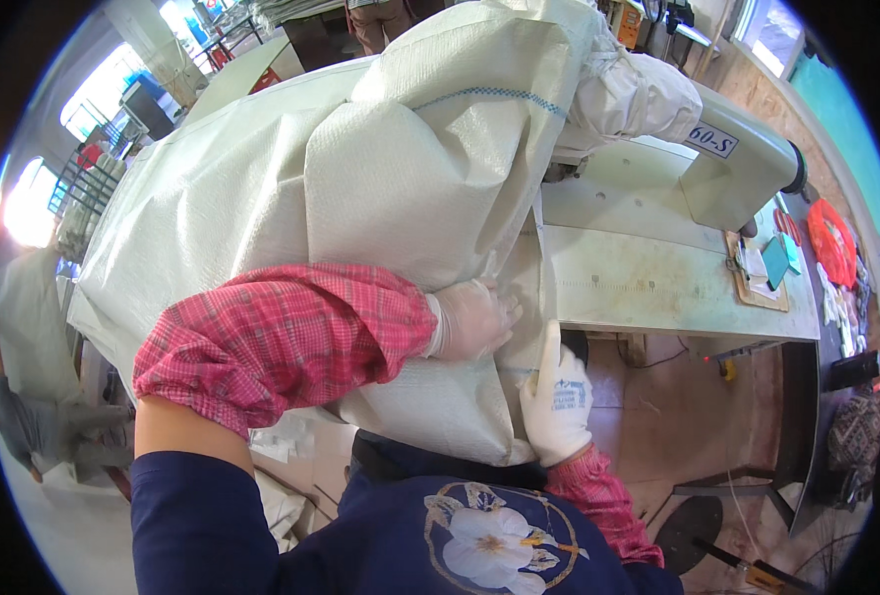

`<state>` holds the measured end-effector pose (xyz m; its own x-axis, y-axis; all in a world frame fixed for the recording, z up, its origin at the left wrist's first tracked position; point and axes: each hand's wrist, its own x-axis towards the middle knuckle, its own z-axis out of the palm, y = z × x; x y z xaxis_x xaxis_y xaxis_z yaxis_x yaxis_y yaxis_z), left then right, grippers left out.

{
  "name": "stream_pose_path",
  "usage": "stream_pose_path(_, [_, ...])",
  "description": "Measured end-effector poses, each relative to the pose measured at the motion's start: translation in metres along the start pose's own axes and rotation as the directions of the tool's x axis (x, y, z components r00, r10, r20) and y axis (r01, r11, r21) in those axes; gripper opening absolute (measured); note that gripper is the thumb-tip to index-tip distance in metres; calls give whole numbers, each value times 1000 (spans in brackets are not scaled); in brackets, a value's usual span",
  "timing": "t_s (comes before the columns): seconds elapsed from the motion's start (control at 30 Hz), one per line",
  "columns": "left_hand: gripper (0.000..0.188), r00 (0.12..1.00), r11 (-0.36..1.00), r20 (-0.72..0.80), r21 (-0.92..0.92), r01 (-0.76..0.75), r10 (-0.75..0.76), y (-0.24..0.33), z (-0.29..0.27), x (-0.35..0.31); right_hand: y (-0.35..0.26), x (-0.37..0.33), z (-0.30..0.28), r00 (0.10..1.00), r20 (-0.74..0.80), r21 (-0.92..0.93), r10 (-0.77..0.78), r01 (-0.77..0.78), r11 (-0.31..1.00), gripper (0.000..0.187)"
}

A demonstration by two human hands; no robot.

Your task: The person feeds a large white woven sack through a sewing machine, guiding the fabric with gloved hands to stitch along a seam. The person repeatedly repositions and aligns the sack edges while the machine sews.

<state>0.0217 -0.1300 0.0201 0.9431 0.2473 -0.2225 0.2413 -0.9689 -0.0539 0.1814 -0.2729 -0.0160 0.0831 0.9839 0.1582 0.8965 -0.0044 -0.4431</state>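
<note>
A large sheet of white woven sack fabric (pixel 212 223), with a blue dashed line across it, lies bunched over the worktable and hangs down in front of me. My left hand (pixel 472 319), in a thin translucent glove, rests on the fabric near its right edge with the fingers spread. Lower and to the right, my right hand (pixel 559 402) wears a white knit glove and grips the fabric's edge. Its thumb lies on top, while the other fingers are mostly hidden. Beyond both hands, the edge runs up to the sewing machine (pixel 742 174), whose needle area is mostly hidden.
The pale machine table (pixel 648 278) extends to the right, its front edge beside my right hand. On it lies a clipboard (pixel 757 283) with papers and a teal pad. A red bag (pixel 832 243) sits farther right. Another person (pixel 378 25) stands at the far side.
</note>
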Motion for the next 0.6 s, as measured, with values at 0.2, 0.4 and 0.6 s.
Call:
stream_pose_path(0.2, [40, 1000, 992, 21, -122, 14, -11, -10, 4, 0, -4, 2, 16, 999, 28, 62, 23, -25, 998, 46])
stream_pose_path(0.4, [40, 1000, 1000, -7, -30, 1, -1, -1, 3, 3, 8, 1, 20, 999, -6, 132, -53, 54, 990, 20])
stream_pose_path(0.6, [42, 997, 998, -50, 24, -58, 59, 12, 4, 13, 11, -1, -1, 974, -219, 293, -51, 116, 949, 40])
